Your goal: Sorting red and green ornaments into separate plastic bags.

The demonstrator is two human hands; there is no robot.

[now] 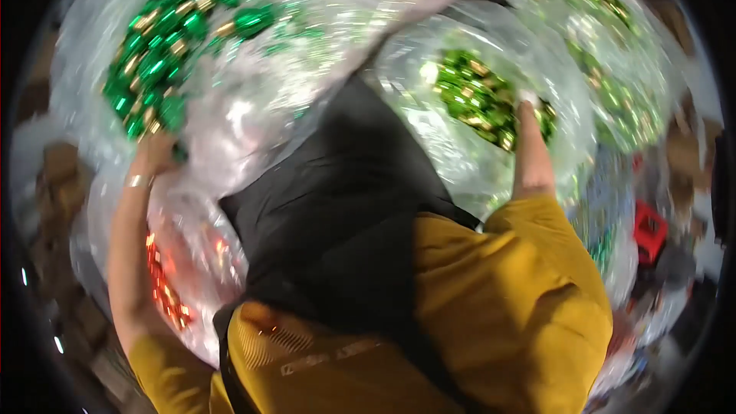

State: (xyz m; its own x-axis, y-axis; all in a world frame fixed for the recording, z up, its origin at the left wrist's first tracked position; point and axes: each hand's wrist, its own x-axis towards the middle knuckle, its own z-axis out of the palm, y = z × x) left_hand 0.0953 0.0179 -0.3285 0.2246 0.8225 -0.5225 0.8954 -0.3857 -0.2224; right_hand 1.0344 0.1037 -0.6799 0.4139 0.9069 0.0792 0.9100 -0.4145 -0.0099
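At the far left, shiny dark green ornaments with gold caps (153, 69) lie heaped in a large clear plastic bag (230, 130). My left hand (159, 152) is at the near end of this heap, with a dark green piece beside it. Blur hides whether its fingers grip anything. On the right, my right hand (527, 111) reaches into another clear bag (414, 130), against a pile of shiny light green ornaments with gold caps (475, 96). Its fingers are smeared and partly hidden among the pieces.
A bag with red shiny pieces (165, 284) sits by my left forearm. Another clear bag of light green ornaments (621, 92) stands at the far right. A red object (649, 231) lies on the right, brown cardboard boxes (65, 172) on the left. My black apron (330, 207) fills the middle.
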